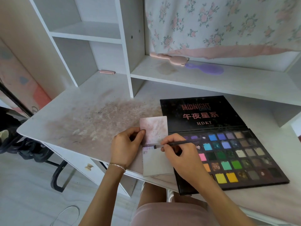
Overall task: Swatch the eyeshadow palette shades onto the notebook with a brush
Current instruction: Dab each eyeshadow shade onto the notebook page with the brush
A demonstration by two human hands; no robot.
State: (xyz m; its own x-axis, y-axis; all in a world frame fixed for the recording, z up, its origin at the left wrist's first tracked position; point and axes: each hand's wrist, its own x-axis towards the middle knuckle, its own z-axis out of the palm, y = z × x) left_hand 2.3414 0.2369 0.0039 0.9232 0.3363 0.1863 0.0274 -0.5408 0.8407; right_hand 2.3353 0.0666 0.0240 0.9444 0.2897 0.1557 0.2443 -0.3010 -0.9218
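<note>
Right hand [175,151]: the brush [176,143] is pinched, bristles laid on the notebook's fold.
Left hand [126,145]: the notebook [154,132] is gripped at its left edge.
Notebook: opened flat on the tabletop [84,115], pages smudged pink and purple.
Palette [236,154]: opened just right, bright pans shown.

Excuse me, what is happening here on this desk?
A person is testing eyeshadow colours on paper. The right hand holds a thin brush, with its tip on the small open notebook near the fold, where purple marks show. The left hand pinches the notebook's left edge. The open eyeshadow palette lies just to the right on the stained white desk.
</note>
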